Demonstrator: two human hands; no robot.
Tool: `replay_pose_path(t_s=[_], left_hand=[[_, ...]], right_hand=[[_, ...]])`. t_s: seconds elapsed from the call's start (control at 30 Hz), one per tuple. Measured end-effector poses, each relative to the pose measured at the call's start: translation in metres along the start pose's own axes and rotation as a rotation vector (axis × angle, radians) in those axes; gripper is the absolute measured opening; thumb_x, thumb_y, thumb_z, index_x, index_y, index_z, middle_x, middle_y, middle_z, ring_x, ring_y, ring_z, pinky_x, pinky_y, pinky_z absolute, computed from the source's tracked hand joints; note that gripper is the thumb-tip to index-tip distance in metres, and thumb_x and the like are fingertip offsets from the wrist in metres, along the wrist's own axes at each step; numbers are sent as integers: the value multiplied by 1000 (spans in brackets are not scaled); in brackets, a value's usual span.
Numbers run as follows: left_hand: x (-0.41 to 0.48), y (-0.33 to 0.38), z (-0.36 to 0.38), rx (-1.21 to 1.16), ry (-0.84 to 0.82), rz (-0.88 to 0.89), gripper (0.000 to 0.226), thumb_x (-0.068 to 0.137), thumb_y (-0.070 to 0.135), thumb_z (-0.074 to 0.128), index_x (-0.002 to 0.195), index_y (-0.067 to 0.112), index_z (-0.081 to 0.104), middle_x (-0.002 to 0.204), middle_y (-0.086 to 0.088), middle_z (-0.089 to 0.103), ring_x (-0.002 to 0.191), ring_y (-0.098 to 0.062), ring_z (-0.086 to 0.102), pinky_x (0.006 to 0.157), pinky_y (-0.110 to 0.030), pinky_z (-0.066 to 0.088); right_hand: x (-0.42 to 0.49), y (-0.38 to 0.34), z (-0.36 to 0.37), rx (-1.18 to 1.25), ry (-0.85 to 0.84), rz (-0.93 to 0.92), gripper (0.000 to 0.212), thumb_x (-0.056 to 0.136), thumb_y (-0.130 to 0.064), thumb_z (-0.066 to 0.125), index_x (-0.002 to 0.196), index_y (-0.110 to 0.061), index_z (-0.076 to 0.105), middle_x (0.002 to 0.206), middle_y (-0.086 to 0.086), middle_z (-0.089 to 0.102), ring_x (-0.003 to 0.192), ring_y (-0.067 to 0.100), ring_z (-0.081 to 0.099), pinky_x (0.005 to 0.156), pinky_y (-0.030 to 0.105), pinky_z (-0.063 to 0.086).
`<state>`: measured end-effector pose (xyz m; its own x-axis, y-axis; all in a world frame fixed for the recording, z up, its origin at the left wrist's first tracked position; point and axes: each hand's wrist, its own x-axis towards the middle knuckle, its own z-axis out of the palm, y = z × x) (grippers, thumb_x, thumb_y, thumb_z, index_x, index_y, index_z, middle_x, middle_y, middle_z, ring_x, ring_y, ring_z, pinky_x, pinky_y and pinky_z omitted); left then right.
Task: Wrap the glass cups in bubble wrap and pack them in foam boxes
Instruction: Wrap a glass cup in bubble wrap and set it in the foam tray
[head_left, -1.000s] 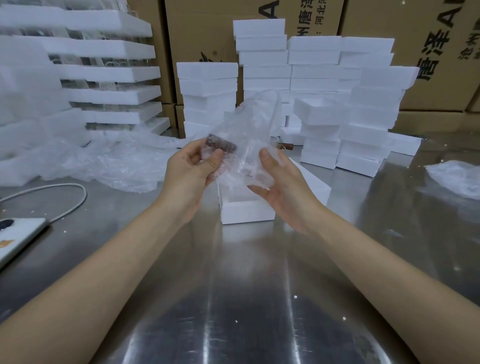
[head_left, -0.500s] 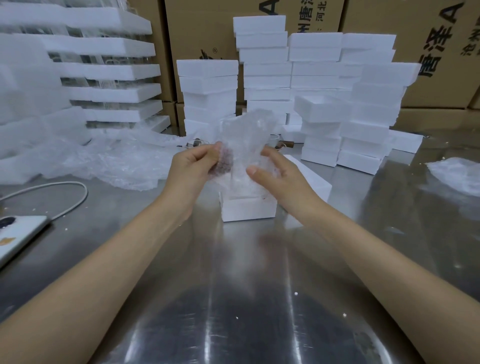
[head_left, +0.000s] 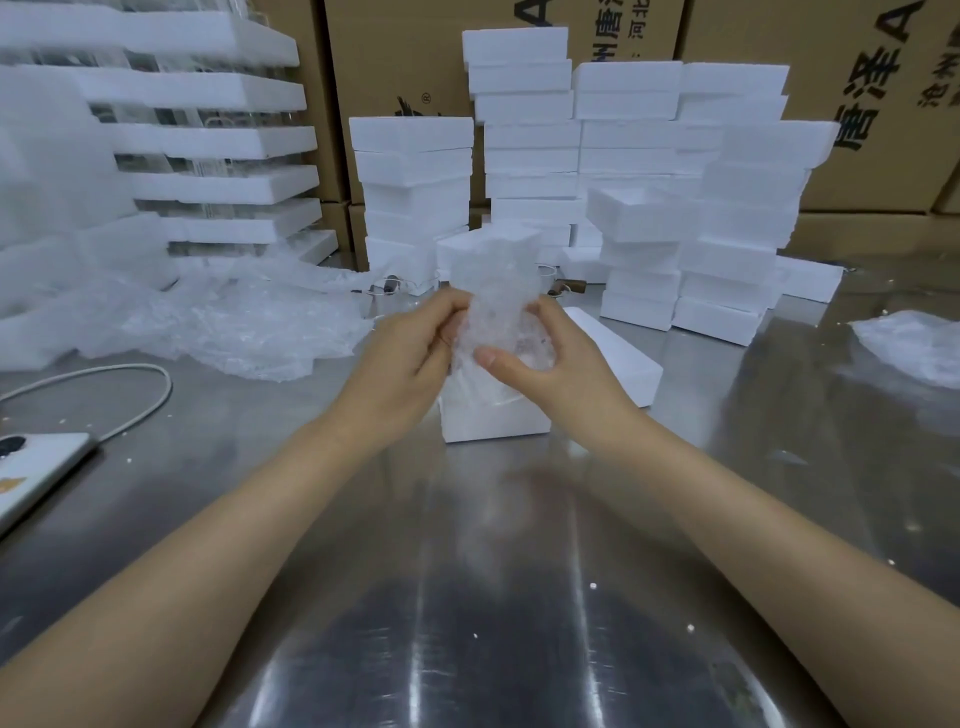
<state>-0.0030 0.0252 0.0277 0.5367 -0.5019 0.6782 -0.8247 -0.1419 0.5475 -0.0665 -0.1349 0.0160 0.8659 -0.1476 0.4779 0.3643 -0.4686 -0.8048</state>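
1. Table: bears the box. Foam stacks stand behind the box, presumably stock kept within reach.
2. Box: appears open, directly beneath the work — likely so the bundle drops straight in.
3. Cup: inside the wrap, upright just above the box; glass barely discernible.
4. Left hand grasps the wrap's left side, fingers curled. Right hand grips the right — thumb across the front.

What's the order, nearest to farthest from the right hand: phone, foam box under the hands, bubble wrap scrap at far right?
1. The foam box, directly beneath the right hand, which holds the wrapped cup.
2. The bubble wrap scrap, far right.
3. The phone, at the far left edge.
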Motion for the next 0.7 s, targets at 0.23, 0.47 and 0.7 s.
replay_pose_path(t_s=[0.23, 0.47, 0.7], left_hand=[[-3, -3, 5, 84, -98, 23, 36, 99, 38, 39, 70, 19, 51, 62, 11, 43, 59, -2, 43, 56, -15, 30], [6, -2, 10, -273, 237, -307, 29, 86, 22, 71, 89, 32, 44, 99, 4, 56, 91, -9, 60, 60, -18, 48], [3, 4, 8, 140, -23, 159, 38, 100, 28, 47, 77, 1, 61, 73, 0, 54, 69, -13, 50, 70, -13, 38]], right_hand=[[2, 4, -1, 81, -56, 30, 48, 77, -33, 79, 117, -27, 54, 114, -16, 63, 105, -2, 59, 90, 22, 50], [2, 2, -4, 11, -86, 16, 48, 76, -36, 79, 113, -41, 48, 113, -30, 56, 107, -13, 51, 83, 0, 37], [5, 7, -1, 88, -58, 34, 48, 72, -33, 81, 110, -27, 53, 105, -20, 64, 103, 2, 61, 86, 21, 51]])
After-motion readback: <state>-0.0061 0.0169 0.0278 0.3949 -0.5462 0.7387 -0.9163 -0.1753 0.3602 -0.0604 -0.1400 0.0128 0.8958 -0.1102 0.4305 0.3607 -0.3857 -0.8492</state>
